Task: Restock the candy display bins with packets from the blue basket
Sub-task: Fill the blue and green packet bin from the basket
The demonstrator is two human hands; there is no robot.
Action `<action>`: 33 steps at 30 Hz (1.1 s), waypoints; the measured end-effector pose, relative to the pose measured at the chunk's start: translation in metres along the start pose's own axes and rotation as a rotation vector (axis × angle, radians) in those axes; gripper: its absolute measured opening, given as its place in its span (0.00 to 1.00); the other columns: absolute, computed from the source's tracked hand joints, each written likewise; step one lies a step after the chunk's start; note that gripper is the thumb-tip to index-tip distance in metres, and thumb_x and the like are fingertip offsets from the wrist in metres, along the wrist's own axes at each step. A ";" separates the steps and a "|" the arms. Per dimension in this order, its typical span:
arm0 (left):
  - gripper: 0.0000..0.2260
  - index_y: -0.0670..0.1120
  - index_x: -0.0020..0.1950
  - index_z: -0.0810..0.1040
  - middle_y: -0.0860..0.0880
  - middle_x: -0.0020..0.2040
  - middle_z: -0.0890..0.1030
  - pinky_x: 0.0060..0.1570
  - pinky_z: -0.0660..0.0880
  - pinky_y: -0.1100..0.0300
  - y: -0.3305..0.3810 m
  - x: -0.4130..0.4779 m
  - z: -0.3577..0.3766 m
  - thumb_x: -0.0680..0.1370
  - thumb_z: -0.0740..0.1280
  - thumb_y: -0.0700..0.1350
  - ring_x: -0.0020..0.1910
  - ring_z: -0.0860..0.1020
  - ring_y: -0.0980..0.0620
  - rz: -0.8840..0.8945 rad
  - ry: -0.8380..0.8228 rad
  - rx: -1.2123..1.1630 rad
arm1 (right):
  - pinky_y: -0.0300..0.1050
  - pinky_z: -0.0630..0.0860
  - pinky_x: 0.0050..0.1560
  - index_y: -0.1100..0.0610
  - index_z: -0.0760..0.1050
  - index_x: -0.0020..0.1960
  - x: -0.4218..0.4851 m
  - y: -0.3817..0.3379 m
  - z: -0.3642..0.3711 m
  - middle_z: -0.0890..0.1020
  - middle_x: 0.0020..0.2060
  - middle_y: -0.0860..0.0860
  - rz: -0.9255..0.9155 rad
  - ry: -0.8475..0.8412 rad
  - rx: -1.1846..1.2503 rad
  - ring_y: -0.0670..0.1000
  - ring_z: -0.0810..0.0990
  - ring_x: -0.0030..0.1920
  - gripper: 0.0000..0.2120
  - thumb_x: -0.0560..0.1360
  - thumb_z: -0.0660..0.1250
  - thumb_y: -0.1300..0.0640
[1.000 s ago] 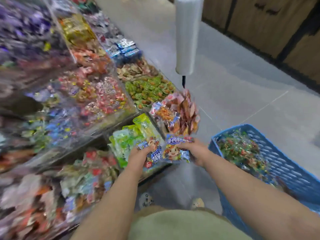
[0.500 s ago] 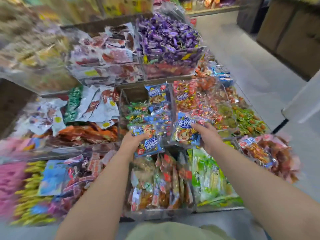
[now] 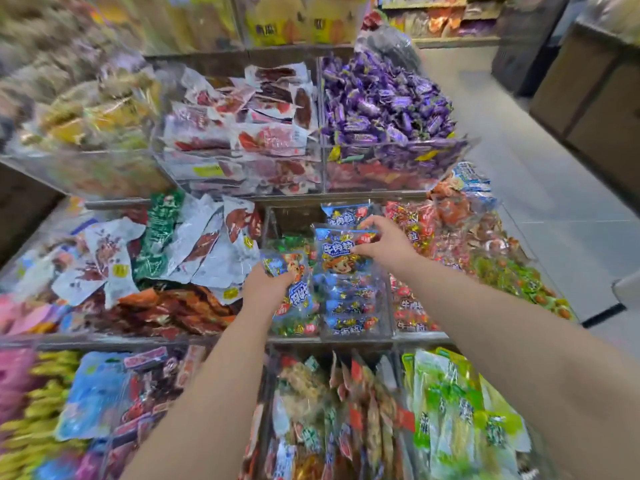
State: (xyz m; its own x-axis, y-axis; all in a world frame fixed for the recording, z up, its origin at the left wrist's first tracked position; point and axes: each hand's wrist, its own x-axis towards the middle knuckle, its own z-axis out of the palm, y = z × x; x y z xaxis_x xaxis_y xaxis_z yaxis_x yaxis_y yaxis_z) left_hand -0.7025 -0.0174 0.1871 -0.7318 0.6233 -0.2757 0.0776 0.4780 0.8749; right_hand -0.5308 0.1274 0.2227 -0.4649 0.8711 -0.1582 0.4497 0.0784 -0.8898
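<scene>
The right hand is curled on the top edge of a blue beef-snack packet, which is held upright over the clear middle bin at frame centre. The left hand is pinched on a second blue packet just to the left, possibly over the neighbouring bin; blur prevents certainty. Since half a second ago, both packets have been carried forward, and the right one has been raised above the stack of matching packets. Placement is judged imminent. The blue basket, seen at lower right a second ago, is now out of frame.
</scene>
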 end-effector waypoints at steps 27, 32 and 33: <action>0.07 0.49 0.50 0.78 0.50 0.47 0.83 0.47 0.75 0.56 0.000 0.065 0.031 0.74 0.72 0.43 0.46 0.80 0.50 -0.090 -0.156 -0.105 | 0.58 0.58 0.67 0.54 0.77 0.58 0.103 0.019 0.004 0.70 0.61 0.56 -0.201 -0.043 -1.418 0.60 0.64 0.63 0.12 0.76 0.63 0.56; 0.07 0.50 0.49 0.78 0.49 0.47 0.83 0.52 0.78 0.51 -0.001 0.067 0.033 0.73 0.72 0.43 0.47 0.81 0.49 -0.101 -0.153 -0.085 | 0.56 0.62 0.64 0.58 0.70 0.61 0.100 0.023 0.008 0.71 0.59 0.58 -0.234 0.110 -1.312 0.60 0.66 0.61 0.18 0.73 0.66 0.59; 0.06 0.51 0.47 0.78 0.50 0.46 0.83 0.52 0.78 0.50 -0.001 0.067 0.032 0.73 0.73 0.43 0.46 0.81 0.49 -0.098 -0.148 -0.091 | 0.55 0.63 0.62 0.58 0.69 0.61 0.098 0.024 0.008 0.71 0.58 0.58 -0.251 0.126 -1.277 0.60 0.66 0.60 0.18 0.72 0.66 0.59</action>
State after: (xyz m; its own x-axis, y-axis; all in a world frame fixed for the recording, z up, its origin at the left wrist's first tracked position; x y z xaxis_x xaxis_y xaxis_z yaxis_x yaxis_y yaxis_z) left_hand -0.7293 0.0437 0.1550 -0.6249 0.6640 -0.4106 -0.0557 0.4867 0.8718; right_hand -0.5721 0.2111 0.1820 -0.5984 0.7994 0.0541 0.7960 0.5855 0.1533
